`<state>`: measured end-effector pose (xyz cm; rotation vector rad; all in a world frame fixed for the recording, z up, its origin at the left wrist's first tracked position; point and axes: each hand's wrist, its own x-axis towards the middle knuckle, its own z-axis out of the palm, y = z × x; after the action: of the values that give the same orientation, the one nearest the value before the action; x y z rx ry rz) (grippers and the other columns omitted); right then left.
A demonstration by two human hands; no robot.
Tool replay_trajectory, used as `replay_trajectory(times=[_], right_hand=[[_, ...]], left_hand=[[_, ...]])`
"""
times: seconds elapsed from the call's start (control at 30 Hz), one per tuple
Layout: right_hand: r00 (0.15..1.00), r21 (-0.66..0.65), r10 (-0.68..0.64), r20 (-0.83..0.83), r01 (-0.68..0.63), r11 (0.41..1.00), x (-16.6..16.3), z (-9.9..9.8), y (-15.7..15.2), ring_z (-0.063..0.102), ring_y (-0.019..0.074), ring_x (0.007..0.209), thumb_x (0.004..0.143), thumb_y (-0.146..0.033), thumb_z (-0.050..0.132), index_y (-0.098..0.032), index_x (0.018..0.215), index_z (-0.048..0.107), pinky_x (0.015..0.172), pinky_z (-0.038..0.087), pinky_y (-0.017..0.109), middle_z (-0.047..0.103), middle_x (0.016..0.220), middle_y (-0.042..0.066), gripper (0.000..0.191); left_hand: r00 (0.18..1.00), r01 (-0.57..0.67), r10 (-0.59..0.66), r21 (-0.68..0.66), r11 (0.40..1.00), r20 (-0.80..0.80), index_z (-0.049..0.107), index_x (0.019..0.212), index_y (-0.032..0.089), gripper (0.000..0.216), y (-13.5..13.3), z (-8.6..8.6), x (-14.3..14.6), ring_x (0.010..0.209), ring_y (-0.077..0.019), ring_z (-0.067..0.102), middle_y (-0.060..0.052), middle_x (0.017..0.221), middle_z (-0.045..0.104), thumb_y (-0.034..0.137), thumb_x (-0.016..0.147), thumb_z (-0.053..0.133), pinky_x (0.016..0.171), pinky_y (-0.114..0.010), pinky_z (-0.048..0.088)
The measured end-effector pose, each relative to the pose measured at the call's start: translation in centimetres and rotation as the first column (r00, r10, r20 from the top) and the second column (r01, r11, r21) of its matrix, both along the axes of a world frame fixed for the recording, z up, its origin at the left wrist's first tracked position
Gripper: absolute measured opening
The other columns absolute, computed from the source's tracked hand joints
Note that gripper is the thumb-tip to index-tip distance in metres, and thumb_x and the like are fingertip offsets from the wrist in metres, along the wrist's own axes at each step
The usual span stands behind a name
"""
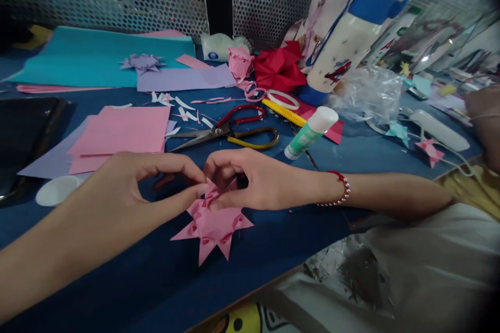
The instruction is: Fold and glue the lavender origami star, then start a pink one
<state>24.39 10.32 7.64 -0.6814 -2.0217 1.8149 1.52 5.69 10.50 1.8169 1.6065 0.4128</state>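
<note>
A pink folded paper star-flower [213, 226] lies on the blue table [273, 239] near the front edge. My left hand [152, 187] pinches its upper edge with thumb and forefinger. My right hand [250, 179], with a red and white bead bracelet on the wrist, pinches the same upper part from the right side. Both hands meet fingertip to fingertip over the flower's top petals. The flower's lower points stick out free below my fingers.
Scissors [226, 132] with red and yellow handles lie behind my hands, next to a glue stick [310, 132] and a yellow pen [283, 113]. Pink sheets [121, 132], lilac and teal paper, a purple paper flower [142, 62], red folded paper [279, 67], a bottle [351, 31] and paper scraps fill the back.
</note>
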Motion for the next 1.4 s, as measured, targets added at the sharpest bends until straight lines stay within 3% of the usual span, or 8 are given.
replay_trajectory(times=[0.2, 0.5, 0.73, 0.97, 1.07, 1.2, 1.27, 1.4], right_hand=[[1.000, -0.041, 0.013, -0.002, -0.013, 0.999, -0.1, -0.1, -0.1, 0.058, 0.0125, 0.077, 0.086, -0.018, 0.083, -0.021, 0.097, 0.054, 0.075, 0.048, 0.027, 0.063, 0.077, -0.008, 0.031], [1.000, 0.043, -0.005, 0.014, 0.004, 0.999, -0.2, 0.1, -0.2, 0.050, 0.0108, 0.072, 0.085, -0.017, 0.078, -0.023, 0.094, 0.051, 0.070, 0.043, 0.026, 0.054, 0.073, -0.011, 0.029], [1.000, -0.009, 0.005, -0.004, -0.005, 1.000, -0.2, -0.4, -0.1, 0.051, 0.0111, 0.070, 0.084, -0.019, 0.081, -0.022, 0.096, 0.052, 0.068, 0.044, 0.026, 0.056, 0.071, -0.011, 0.032], [0.999, 0.149, -0.042, 0.011, 0.040, 0.988, 0.0, -0.5, -0.3, 0.058, 0.0136, 0.081, 0.093, -0.020, 0.075, -0.023, 0.103, 0.051, 0.080, 0.049, 0.029, 0.062, 0.085, -0.007, 0.026], [0.994, 0.389, -0.099, 0.039, 0.076, 0.918, 0.7, -0.7, -0.4, 0.064, 0.0179, 0.102, 0.099, -0.018, 0.072, -0.022, 0.120, 0.054, 0.092, 0.052, 0.032, 0.070, 0.110, 0.002, 0.028], [0.994, 0.703, -0.101, 0.033, 0.049, 0.709, 1.6, -1.3, -0.1, 0.063, 0.0219, 0.112, 0.111, -0.027, 0.067, -0.020, 0.119, 0.061, 0.105, 0.049, 0.039, 0.073, 0.122, 0.009, 0.013], [0.997, 0.774, -0.069, 0.027, 0.023, 0.633, 1.8, -1.5, 0.2, 0.065, 0.0218, 0.110, 0.115, -0.031, 0.062, -0.019, 0.113, 0.064, 0.107, 0.047, 0.041, 0.076, 0.117, 0.009, 0.013], [0.997, 0.816, -0.071, 0.016, 0.028, 0.577, 1.8, -1.5, 0.4, 0.067, 0.0206, 0.107, 0.115, -0.032, 0.063, -0.016, 0.112, 0.068, 0.105, 0.050, 0.038, 0.079, 0.114, 0.009, 0.017]], left_hand=[[1.000, 0.015, -0.016, 0.038, 0.999, 0.017, 0.081, 0.083, 0.032, 0.035, 0.0, -0.4, 0.0, 0.087, -0.0231, 0.072, 0.004, 0.088, 0.082, 0.065, 0.085, 0.069, 0.077, -0.030, 0.050], [1.000, 0.020, -0.022, 0.089, 0.996, 0.022, 0.081, 0.082, 0.033, 0.034, -0.1, -0.6, 0.2, 0.083, -0.0211, 0.071, 0.005, 0.085, 0.081, 0.065, 0.087, 0.070, 0.067, -0.028, 0.047], [0.984, 0.117, -0.142, 0.206, 0.972, 0.108, 0.084, 0.083, 0.034, 0.026, 0.4, -1.7, -0.3, 0.079, -0.0206, 0.074, 0.003, 0.085, 0.083, 0.057, 0.089, 0.073, 0.074, -0.029, 0.053], [0.994, 0.089, -0.100, 0.235, 0.968, 0.039, 0.082, 0.087, 0.034, 0.027, 0.6, -2.3, -0.7, 0.085, -0.0227, 0.071, 0.004, 0.091, 0.084, 0.058, 0.090, 0.070, 0.075, -0.032, 0.048], [0.992, 0.119, -0.097, 0.325, 0.938, -0.082, 0.080, 0.090, 0.033, 0.025, 1.1, -2.9, -1.3, 0.085, -0.0249, 0.066, 0.002, 0.087, 0.082, 0.052, 0.089, 0.064, 0.077, -0.036, 0.044], [0.956, 0.276, -0.188, 0.464, 0.842, -0.227, 0.073, 0.090, 0.029, 0.024, 1.5, -3.1, -2.5, 0.076, -0.0214, 0.065, 0.003, 0.085, 0.079, 0.043, 0.101, 0.058, 0.085, -0.041, 0.038], [0.933, 0.346, -0.225, 0.534, 0.771, -0.281, 0.072, 0.094, 0.028, 0.025, 1.2, -3.0, -3.1, 0.082, -0.0226, 0.069, 0.001, 0.091, 0.080, 0.039, 0.107, 0.053, 0.089, -0.043, 0.036], [0.902, 0.432, -0.314, 0.600, 0.673, -0.298, 0.076, 0.103, 0.038, 0.024, -0.3, -3.3, -4.0, 0.092, -0.0271, 0.071, 0.003, 0.102, 0.084, 0.029, 0.105, 0.054, 0.091, -0.048, 0.039]])
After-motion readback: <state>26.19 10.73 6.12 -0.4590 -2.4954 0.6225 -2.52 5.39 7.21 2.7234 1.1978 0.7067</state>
